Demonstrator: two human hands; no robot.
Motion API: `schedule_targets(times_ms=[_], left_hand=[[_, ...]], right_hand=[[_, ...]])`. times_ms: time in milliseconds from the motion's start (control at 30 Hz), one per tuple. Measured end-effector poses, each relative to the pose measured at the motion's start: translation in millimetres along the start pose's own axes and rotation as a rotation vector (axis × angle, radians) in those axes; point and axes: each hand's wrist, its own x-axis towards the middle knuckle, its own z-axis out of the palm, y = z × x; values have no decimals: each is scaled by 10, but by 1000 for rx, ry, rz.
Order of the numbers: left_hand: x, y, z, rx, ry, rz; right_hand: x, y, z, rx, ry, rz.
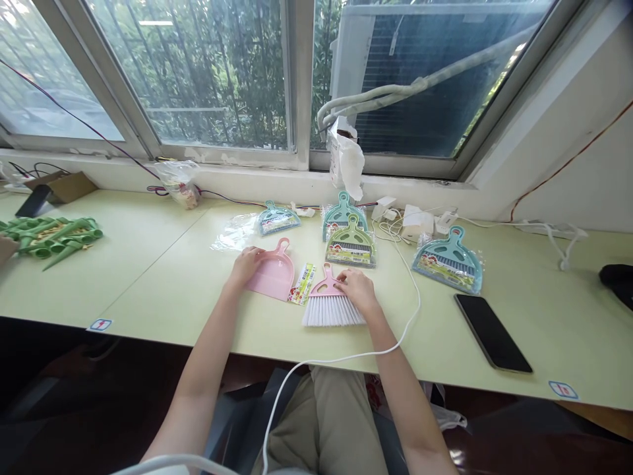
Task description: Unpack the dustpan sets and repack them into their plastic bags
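A pink dustpan [274, 274] lies on the table, its handle pointing toward the window. My left hand [247, 265] grips its left side, fingers closed at the edge. To the right, a pink hand brush [329, 287] with white bristles lies with the bristles toward me. My right hand [357, 287] pinches the right side of its pink head. Between dustpan and brush rests a printed label card [302, 284]. Just behind the brush is a wrapped green dustpan-and-brush set [351, 244], partly covering a wrapped teal set [341, 208].
Wrapped blue set [278, 219] and clear plastic film [236, 232] lie behind; another teal set [450, 260] and a black phone [493, 333] are right. A white cable [346, 357] crosses in front. Green rolled pieces [54, 236] lie far left beside another person's hand [6, 247].
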Motion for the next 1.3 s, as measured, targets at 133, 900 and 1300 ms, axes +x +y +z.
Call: schedule_targets(times_ms=[133,900,1300], left_hand=[[-4,-44,-107,-141,38,-144],[-297,1199,99,-1012,-324,25],[-386,1310,124,-1049,-356,44]], right_hand=[[2,-29,-18,59,13,6],[-165,-341,53,376,565,-225],[-15,-197,85,1032,88,-197]])
